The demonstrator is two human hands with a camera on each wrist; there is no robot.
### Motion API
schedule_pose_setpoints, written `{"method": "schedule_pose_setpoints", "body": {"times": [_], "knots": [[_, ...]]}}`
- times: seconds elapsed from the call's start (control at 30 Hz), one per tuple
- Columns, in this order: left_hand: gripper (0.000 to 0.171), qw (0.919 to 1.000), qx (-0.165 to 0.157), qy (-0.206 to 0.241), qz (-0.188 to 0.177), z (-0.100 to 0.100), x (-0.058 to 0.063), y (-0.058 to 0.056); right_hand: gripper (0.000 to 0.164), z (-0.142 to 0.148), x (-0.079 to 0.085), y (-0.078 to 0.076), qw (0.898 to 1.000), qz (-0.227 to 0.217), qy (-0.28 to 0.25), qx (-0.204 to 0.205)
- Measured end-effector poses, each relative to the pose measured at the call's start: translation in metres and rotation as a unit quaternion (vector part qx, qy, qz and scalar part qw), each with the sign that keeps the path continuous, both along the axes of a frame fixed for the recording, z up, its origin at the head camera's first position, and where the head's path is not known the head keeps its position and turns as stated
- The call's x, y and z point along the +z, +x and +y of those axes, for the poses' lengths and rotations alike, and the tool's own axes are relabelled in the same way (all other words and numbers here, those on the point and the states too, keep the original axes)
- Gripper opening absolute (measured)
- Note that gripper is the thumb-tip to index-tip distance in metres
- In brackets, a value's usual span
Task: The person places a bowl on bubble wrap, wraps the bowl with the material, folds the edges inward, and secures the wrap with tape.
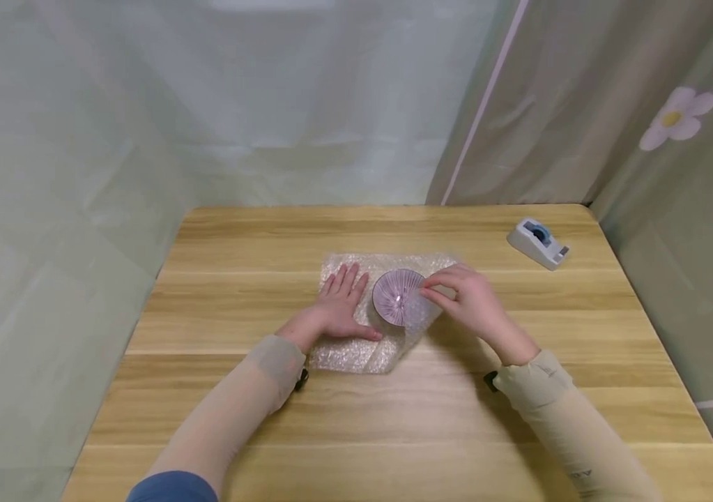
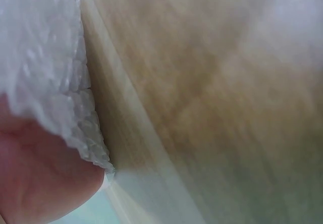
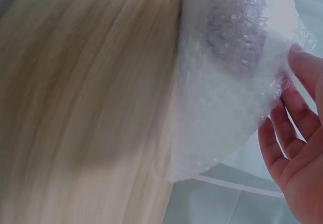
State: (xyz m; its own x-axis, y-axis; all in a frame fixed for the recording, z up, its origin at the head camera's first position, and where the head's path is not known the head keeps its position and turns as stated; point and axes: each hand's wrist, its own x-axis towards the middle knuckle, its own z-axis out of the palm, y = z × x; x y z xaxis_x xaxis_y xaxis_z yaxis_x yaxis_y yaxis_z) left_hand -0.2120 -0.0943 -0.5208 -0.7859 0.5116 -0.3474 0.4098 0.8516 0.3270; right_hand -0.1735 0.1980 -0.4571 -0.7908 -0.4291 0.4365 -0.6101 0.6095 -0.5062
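Bowl: the purple-streaked bowl (image 1: 389, 293) sat on the bubble wrap (image 1: 346, 359) near the middle of the counter (image 1: 237, 279), its right part under a lifted flap.
Left hand: the left hand (image 1: 339, 312) lay palm down, fingers apart, on the wrap beside the bowl.
Right hand: the right hand (image 1: 470, 298) had thumb and fingertips together, pinching the flap's edge.
Folding: it probably called for steady left-hand pressure and a slow, low pull — snug over the rim, without dragging the bowl toward the counter's left edge.
Hard to make out: bubbles blurred the bowl's right rim; its underside was hidden; the counter's near edge was cut off.
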Motion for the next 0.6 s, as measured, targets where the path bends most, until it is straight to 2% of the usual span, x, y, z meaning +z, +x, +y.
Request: {"method": "schedule_pose_setpoints", "body": {"times": [0.23, 0.6], "knots": [[0.143, 0.9999, -0.005, -0.015, 0.000, 0.001, -0.002, 0.001, 0.013, -0.009, -0.006, -0.004, 1.000, 0.003, -0.005, -0.007], [0.142, 0.9999, -0.005, -0.011, 0.004, -0.002, 0.000, 0.001, 0.011, -0.020, -0.011, -0.010, 0.998, -0.010, 0.060, -0.026]]}}
